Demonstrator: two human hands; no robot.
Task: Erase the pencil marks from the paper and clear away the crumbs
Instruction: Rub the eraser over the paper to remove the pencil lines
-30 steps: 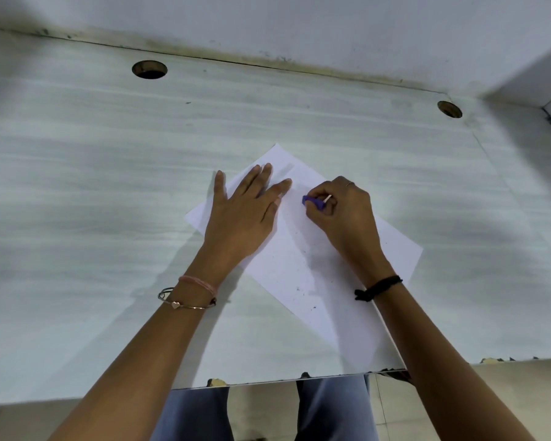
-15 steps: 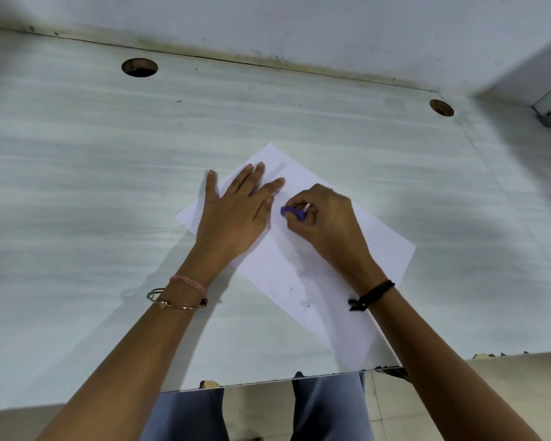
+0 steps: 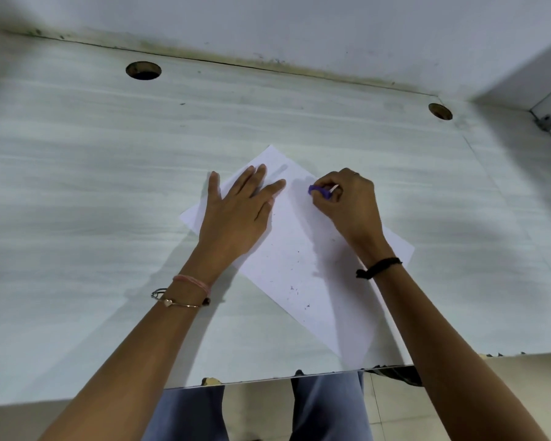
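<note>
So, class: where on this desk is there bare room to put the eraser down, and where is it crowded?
Bare desk lies left of the paper, out to the cable hole, and right of it below the second hole. Crowded: the paper's upper half, under the left hand and the right hand holding the eraser.

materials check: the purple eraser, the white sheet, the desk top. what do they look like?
Small purple eraser pinched in the right hand: matte, likely rubber or vinyl; dark specks lie on the sheet nearer the desk's front edge.
White rectangular sheet under the flat left hand: thin matte paper, lying flush.
Pale grey desk top: streaked woodgrain print, probably laminate over board, low sheen.
</note>
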